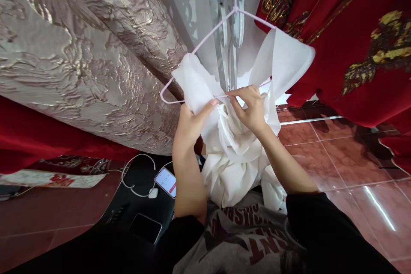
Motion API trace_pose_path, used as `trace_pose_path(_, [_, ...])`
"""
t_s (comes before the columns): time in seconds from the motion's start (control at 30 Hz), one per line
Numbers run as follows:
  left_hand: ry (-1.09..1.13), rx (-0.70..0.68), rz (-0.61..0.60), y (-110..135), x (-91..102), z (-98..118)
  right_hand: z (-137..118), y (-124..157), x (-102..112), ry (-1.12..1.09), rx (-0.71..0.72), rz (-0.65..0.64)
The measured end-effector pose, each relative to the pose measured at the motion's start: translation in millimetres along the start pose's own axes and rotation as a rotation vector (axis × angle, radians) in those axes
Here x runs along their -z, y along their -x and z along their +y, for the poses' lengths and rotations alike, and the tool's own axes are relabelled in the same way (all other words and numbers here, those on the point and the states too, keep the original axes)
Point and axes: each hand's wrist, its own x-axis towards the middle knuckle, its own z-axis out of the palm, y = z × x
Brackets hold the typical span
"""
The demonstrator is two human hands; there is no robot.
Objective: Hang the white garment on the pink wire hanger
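Note:
A white garment (234,150) hangs bunched from a thin pale pink wire hanger (199,47) in front of me. My left hand (192,117) grips a fold of the white cloth at the hanger's lower bar, thumb pressed on it. Just to its right, my right hand (248,107) pinches the cloth against the same bar. Both hands are closed on the fabric. The rest of the garment falls between my forearms onto my lap.
A pink-gold brocade fabric (80,51) hangs at left and red gold-embroidered garments (362,43) at right. A lit phone (166,182) with a white cable lies on a black surface (141,205) by a dark phone (145,227). Red floor tiles (337,158) spread right.

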Motion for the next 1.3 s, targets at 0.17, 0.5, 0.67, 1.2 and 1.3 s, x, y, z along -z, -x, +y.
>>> trace_pose_path(0.17, [-0.048,0.072,0.163,14,24.0,23,4,-1,-2,-0.028,0.032,0.039])
trace_pose_path(0.5, [0.486,-0.055,0.079,-45,52.4,27,6,-3,1,0.003,-0.015,-0.015])
trace_pose_path(0.67, [0.65,-0.153,0.63,-26,49.5,-5,5,-2,-1,-0.028,0.031,0.025])
trace_pose_path(1.2, [0.659,-0.048,0.402,-7,-1.6,-12,1,-17,50,-0.14,-0.134,0.386])
trace_pose_path(1.3, [0.661,-0.034,0.409,-8,-1.3,-14,36,-27,72,-0.049,-0.293,0.666])
